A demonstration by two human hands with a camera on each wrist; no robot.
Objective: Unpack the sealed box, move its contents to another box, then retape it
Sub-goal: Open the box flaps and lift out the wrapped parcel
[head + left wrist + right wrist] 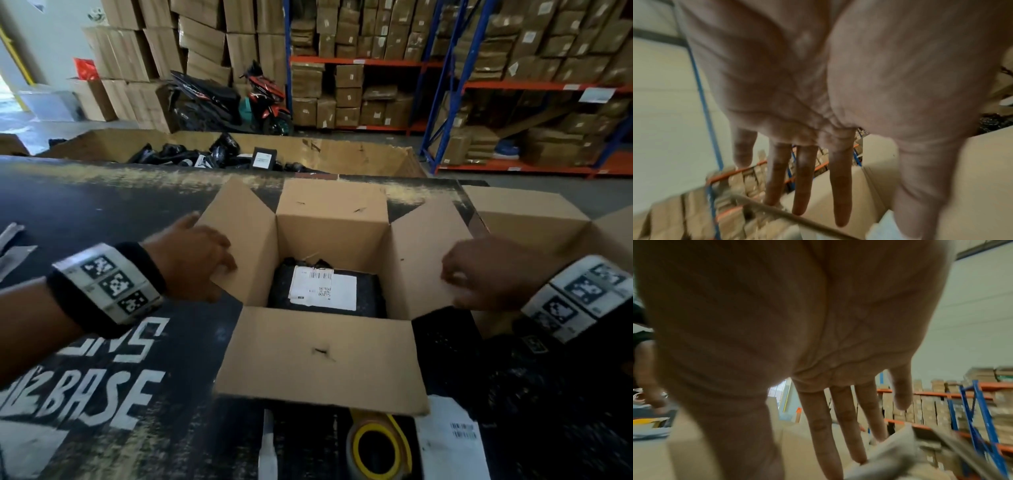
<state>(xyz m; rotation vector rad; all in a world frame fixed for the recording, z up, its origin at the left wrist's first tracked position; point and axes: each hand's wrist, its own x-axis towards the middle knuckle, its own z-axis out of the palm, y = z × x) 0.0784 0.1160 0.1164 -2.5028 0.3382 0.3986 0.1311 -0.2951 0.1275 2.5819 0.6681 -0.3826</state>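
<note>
Cardboard box (329, 359) sits open on the black tabletop (102, 205), all four flaps folded outward. Down inside it lies a black parcel (370, 294) with a white shipping label (323, 287) on top. The left hand (191, 255) rests on the outer face of the left flap (239, 236), its fingers (840, 186) straight and slightly spread in the left wrist view, gripping nothing. The right hand (486, 274) lies on the right flap (419, 253), with fingers (823, 426) likewise extended and a little apart, touching cardboard. A second open box (527, 212) stands just beside the first, on its right. Near the front edge of the tabletop, partly under the near flap, sits a roll of tape (376, 450), with a white labelled sheet (452, 442) to its right. Beyond the tabletop a large carton (342, 154) holds black wrapped parcels.
</note>
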